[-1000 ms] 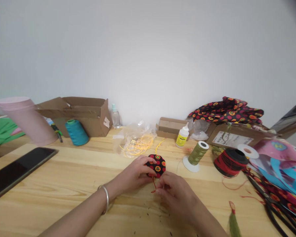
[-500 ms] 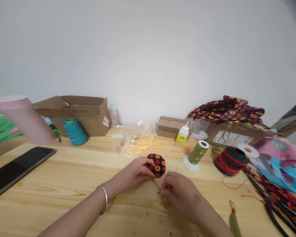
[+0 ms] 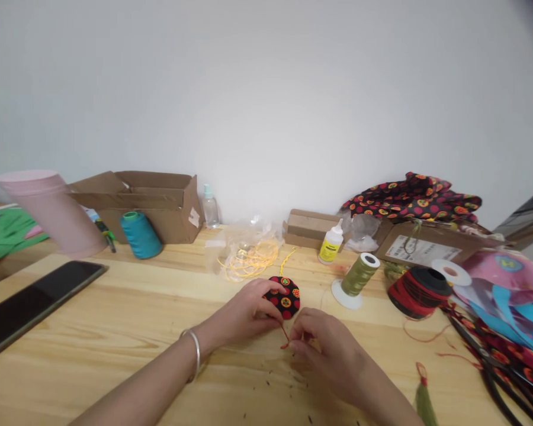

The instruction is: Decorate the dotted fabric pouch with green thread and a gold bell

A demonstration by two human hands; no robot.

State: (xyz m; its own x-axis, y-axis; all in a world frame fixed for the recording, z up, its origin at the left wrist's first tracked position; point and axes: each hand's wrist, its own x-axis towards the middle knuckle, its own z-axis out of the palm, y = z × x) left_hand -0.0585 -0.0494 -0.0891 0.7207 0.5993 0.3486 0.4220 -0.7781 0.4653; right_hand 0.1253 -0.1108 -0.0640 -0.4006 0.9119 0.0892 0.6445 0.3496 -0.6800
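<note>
A flat rounded fabric sachet, black with red dots and flower prints, lies on the table with a yellow cord loop at its top. My left hand grips its left and lower edge, fingers on top and thumb near the bottom. From that bottom edge a short red cord runs down to my right hand. The right fingers are closed in a pinch at the cord's end; their tips are partly hidden. A green tassel with a red loop lies right of my right forearm.
Olive thread spool, glue bottle and red cord spool stand on the right. Black scissors lie by ribbons and cloth. A bag of yellow cord, teal thread cone, cardboard box and phone are behind and left.
My left hand has shifted slightly along the sachet, its thumb now closer to my right hand, and less red cord shows between them. The whole view has moved a little.
</note>
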